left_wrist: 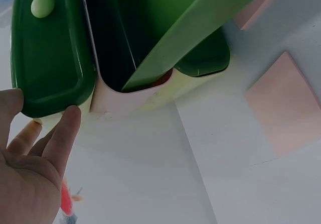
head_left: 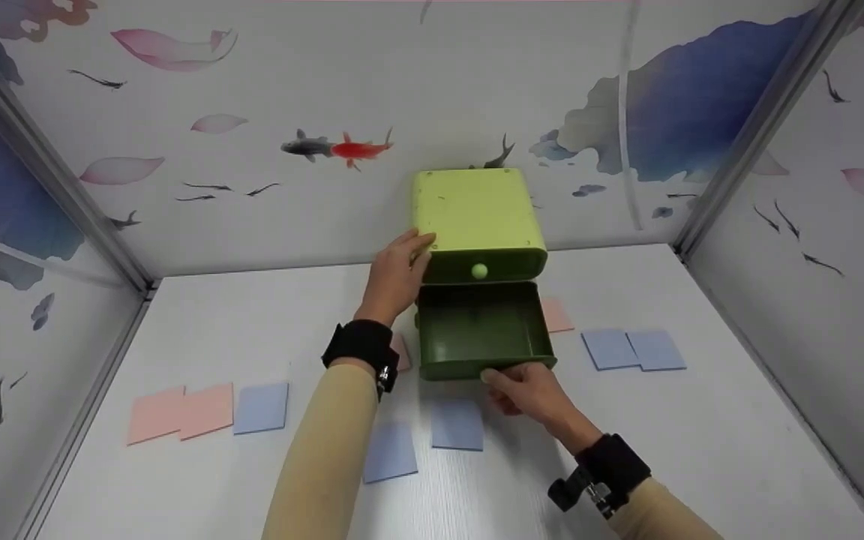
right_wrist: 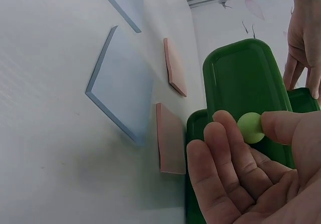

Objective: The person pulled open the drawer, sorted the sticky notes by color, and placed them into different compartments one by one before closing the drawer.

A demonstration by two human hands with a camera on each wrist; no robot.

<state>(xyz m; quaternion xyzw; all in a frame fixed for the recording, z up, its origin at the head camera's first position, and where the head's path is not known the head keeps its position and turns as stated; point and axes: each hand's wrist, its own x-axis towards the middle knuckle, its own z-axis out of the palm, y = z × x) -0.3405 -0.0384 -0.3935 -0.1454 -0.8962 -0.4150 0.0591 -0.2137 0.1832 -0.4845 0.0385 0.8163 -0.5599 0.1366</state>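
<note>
A small desktop drawer cabinet (head_left: 477,210), yellow-green on top with dark green drawer fronts, stands by the back wall. Its upper drawer front (left_wrist: 52,58) is closed and has a round knob (head_left: 479,271). Below it, a green drawer (head_left: 439,370) is pulled far out, its bare inside showing. My left hand (head_left: 394,274) rests against the cabinet's upper left corner, fingers fairly straight at the top and side. With thumb and forefinger, my right hand (head_left: 533,390) pinches the pale green knob (right_wrist: 250,127) of the pulled-out drawer; its other fingers are loosely bent under the knob.
Flat pink squares (head_left: 156,415) and a blue square (head_left: 261,409) lie on the white table (head_left: 199,330) at left. Two blue squares (head_left: 457,425) lie in front of the drawer, two overlapping blue squares (head_left: 657,350) at right. A pink square (head_left: 556,315) shows beside the drawer. Patterned walls enclose the table.
</note>
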